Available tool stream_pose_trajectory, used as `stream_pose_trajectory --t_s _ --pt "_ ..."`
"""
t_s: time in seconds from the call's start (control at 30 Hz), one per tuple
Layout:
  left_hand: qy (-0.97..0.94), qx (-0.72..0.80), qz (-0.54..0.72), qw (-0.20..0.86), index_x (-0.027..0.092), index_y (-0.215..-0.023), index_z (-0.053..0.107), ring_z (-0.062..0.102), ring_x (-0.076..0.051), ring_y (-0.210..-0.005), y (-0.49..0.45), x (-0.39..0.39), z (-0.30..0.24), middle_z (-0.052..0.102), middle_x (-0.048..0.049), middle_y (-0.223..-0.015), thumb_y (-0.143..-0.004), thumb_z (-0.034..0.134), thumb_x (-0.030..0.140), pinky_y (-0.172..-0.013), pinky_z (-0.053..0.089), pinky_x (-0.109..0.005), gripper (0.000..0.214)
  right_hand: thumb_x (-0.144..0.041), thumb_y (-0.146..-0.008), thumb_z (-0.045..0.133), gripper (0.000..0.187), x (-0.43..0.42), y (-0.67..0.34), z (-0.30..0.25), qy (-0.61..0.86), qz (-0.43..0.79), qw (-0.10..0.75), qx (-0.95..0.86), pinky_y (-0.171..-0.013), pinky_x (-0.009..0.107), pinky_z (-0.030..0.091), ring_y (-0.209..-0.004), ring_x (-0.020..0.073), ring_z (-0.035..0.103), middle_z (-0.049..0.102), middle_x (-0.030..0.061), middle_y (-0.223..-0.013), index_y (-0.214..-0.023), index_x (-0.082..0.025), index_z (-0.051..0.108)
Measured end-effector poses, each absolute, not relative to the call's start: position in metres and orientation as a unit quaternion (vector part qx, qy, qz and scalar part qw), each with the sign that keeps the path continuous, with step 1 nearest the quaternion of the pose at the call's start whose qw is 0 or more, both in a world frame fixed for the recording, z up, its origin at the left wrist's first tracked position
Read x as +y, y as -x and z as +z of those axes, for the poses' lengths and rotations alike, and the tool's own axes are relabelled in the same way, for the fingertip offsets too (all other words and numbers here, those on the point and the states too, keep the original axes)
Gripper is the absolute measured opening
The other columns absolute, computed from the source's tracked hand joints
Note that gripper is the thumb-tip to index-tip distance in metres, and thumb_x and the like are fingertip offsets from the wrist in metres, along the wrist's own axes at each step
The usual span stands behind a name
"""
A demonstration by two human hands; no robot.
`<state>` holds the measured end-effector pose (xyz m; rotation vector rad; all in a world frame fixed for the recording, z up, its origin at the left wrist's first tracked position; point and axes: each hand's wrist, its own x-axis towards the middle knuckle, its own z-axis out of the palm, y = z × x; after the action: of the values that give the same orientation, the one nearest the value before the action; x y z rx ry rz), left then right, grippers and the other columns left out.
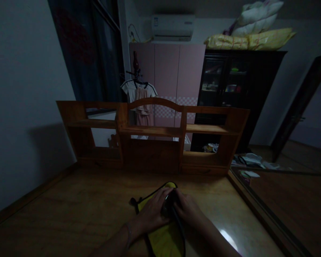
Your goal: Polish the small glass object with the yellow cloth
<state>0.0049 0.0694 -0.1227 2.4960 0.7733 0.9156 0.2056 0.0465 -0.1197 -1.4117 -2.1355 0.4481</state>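
A flat yellow piece with black edging (pixel 167 237), which looks like a pouch or a cloth, lies on the wooden surface in front of me. A small dark tab sticks out at its left edge. Over its middle, my left hand (pixel 155 210) curls its fingers round a dark, shiny object (pixel 166 207). From the other side, my right hand (pixel 187 208) closes at this object and the black-edged right side. Both hands almost meet at the top. The dim light hides what kind of object it is, and the right fingertips are partly covered.
A wooden shelf unit (pixel 152 132) with open compartments stands along the far edge of the wooden surface (pixel 82 203). A wall (pixel 24 107) rises on the left, and a raised wooden edge (pixel 253 203) runs along the right. Wardrobe (pixel 167 67) and dark cabinet (pixel 259 82) stand behind.
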Motion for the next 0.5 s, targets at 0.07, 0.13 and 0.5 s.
stream_pose_trajectory --t_s 0.07,0.13,0.5 --pt "-0.887 0.274 0.321 0.187 0.026 -0.145 0.023 0.035 -0.026 -0.133 -0.0046 0.0691 -0.1219 0.037 -0.0083 -0.143 -0.069 0.074 0.027 -0.112 0.035 -0.042 0.091 -0.017 -0.088 0.045 0.043 0.0468 -0.2047 -0.1198 0.525 0.172 0.277 -0.786 -0.073 0.026 0.045 -0.087 0.0215 0.064 0.068 0.0094 -0.099 -0.131 -0.019 0.043" --pt "-0.888 0.272 0.318 0.189 0.026 -0.145 0.023 0.036 -0.027 -0.133 -0.0043 0.0686 -0.1204 0.037 -0.0085 -0.143 -0.069 0.074 0.027 -0.111 0.035 -0.042 0.091 -0.019 -0.089 0.045 0.04 0.0467 -0.2037 -0.1189 0.527 0.177 0.283 -0.781 -0.07 0.025 0.044 -0.084 0.0208 0.064 0.068 0.0089 -0.098 -0.129 -0.019 0.045" --pt "-0.892 0.271 0.314 0.178 0.025 -0.145 0.024 0.035 -0.027 -0.133 -0.0029 0.0701 -0.1228 0.037 -0.0091 -0.144 -0.071 0.073 0.031 -0.111 0.036 -0.042 0.089 -0.023 -0.085 0.051 0.028 0.0553 -0.2111 -0.1227 0.564 0.171 0.269 -0.762 -0.069 0.024 0.041 -0.085 0.0204 0.064 0.069 0.0065 -0.094 -0.112 -0.019 0.057"
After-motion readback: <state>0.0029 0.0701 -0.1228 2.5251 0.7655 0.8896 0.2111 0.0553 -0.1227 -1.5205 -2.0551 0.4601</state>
